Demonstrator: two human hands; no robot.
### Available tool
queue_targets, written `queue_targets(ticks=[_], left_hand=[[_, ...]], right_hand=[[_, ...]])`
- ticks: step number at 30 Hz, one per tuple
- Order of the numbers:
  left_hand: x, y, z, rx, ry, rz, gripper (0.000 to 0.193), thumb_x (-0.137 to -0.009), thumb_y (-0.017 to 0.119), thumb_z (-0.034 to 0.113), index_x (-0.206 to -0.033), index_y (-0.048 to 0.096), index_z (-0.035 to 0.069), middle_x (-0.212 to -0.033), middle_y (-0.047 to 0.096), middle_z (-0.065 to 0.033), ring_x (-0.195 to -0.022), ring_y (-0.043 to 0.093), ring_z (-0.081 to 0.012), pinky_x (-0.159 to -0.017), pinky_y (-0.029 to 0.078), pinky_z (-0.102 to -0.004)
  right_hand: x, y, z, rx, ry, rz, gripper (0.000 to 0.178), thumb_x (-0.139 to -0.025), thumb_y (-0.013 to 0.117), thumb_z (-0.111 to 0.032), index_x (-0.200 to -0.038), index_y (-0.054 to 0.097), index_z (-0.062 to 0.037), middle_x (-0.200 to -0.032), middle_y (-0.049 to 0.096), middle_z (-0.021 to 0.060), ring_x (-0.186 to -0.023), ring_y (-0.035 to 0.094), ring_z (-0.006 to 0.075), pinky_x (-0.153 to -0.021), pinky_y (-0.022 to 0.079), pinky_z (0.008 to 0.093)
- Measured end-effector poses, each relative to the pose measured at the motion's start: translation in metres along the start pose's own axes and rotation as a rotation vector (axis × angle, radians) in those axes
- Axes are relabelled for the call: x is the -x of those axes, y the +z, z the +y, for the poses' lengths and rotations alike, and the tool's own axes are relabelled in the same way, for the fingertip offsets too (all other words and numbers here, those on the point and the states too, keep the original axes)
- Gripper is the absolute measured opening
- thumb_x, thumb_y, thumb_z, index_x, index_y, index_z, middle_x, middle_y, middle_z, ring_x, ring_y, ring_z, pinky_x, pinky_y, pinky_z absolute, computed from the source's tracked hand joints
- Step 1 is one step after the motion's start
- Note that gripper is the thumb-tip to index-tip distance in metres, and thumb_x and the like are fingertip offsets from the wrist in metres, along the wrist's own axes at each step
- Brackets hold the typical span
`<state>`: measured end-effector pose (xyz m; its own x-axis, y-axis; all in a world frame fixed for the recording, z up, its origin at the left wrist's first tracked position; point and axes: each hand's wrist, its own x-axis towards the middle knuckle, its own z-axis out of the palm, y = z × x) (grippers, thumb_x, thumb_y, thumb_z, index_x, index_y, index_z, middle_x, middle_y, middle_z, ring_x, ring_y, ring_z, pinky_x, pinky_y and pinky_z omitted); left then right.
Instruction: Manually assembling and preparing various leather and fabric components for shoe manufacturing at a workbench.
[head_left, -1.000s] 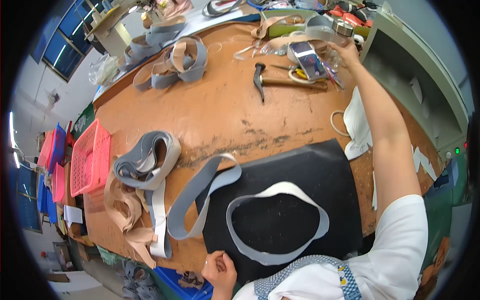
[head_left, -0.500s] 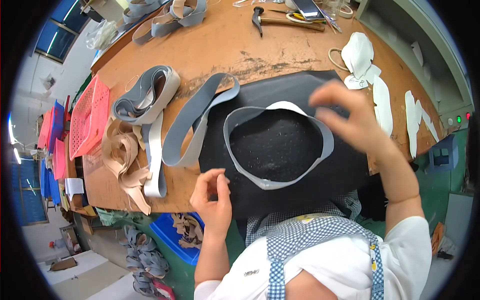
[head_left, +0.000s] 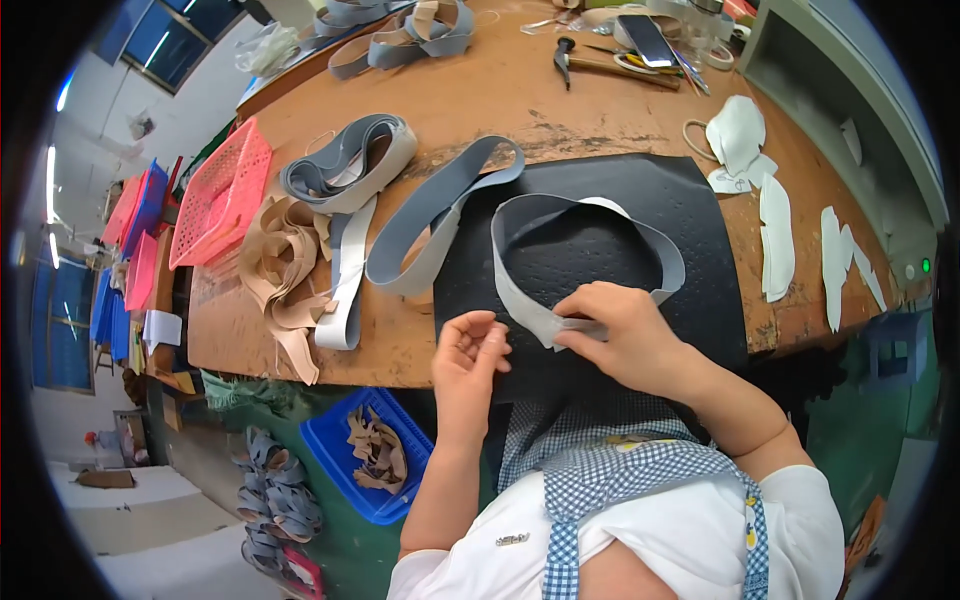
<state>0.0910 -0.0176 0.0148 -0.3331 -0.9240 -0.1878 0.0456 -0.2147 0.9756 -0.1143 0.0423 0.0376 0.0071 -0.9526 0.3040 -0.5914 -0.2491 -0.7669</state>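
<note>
A grey fabric band [head_left: 520, 292], joined in a loop, stands on its edge on the black mat [head_left: 700, 215]. My right hand [head_left: 625, 335] pinches the near side of this loop between thumb and fingers. A small white part [head_left: 606, 205] shows at the loop's far rim. Just left of the pinched spot is my left hand [head_left: 470, 360], apart from the band. Its fingers are curled with the thumb close to them; whether anything small is between them is hidden. A second grey band loop [head_left: 425, 225] lies to the left, partly over the mat's edge.
To the left lie a rolled grey band [head_left: 350, 165], tan strips [head_left: 275, 255] and a pink basket [head_left: 225, 195]. A hammer [head_left: 615, 72] and a phone [head_left: 646, 40] lie far right, white cut pieces [head_left: 775, 240] nearer. Below the table edge stands a blue bin [head_left: 345, 455] holding tan scraps.
My right hand has come down from the loop's far right side to its near edge and taken hold there. The view has shifted, and my left hand stays curled near the loop.
</note>
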Motion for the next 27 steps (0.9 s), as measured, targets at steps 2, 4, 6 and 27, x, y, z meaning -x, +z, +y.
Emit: queue_targets(ticks=[2, 4, 6, 27], left_hand=[[0.002, 0.005, -0.002, 0.203, -0.166, -0.094, 0.041, -0.097, 0.066, 0.014, -0.13, 0.05, -0.004, -0.116, 0.062, -0.013, -0.101, 0.065, -0.0173, -0.085, 0.055, -0.0298], [-0.001, 0.011, 0.001, 0.32, -0.272, -0.242, 0.052, -0.097, 0.068, 0.018, -0.138, 0.046, -0.003, -0.127, 0.06, -0.0157, -0.114, 0.063, -0.0222, -0.095, 0.054, -0.0354], [-0.006, 0.024, 0.005, 0.433, -0.267, -0.344, 0.048, -0.096, 0.069, 0.016, -0.135, 0.049, -0.003, -0.125, 0.062, -0.015, -0.111, 0.064, -0.0213, -0.095, 0.053, -0.0354], [-0.016, 0.083, 0.008, 0.265, -0.182, -0.327, 0.03, -0.086, 0.078, 0.007, -0.111, 0.065, 0.0, -0.106, 0.072, -0.0098, -0.096, 0.069, -0.0176, -0.088, 0.053, -0.0323]], right_hand=[[0.0, -0.015, -0.006, -0.1, 0.053, -0.011, 0.023, -0.08, 0.078, -0.007, -0.099, 0.069, 0.002, -0.089, 0.07, 0.0107, -0.079, 0.069, 0.0204, -0.072, 0.054, 0.0314], [0.003, -0.029, -0.012, -0.317, 0.257, -0.057, 0.02, -0.083, 0.077, -0.007, -0.099, 0.069, 0.0023, -0.088, 0.071, 0.0076, -0.079, 0.067, 0.0121, -0.073, 0.052, 0.0276], [0.008, -0.037, -0.012, -0.368, 0.306, -0.074, 0.021, -0.083, 0.078, -0.009, -0.099, 0.068, 0.0018, -0.087, 0.071, 0.0052, -0.081, 0.065, 0.0086, -0.073, 0.051, 0.0262], [0.041, -0.045, -0.006, -0.321, 0.29, 0.087, 0.018, -0.093, 0.068, -0.014, -0.086, 0.068, 0.002, -0.067, 0.061, 0.0077, -0.057, 0.053, 0.0106, -0.054, 0.042, 0.0294]])
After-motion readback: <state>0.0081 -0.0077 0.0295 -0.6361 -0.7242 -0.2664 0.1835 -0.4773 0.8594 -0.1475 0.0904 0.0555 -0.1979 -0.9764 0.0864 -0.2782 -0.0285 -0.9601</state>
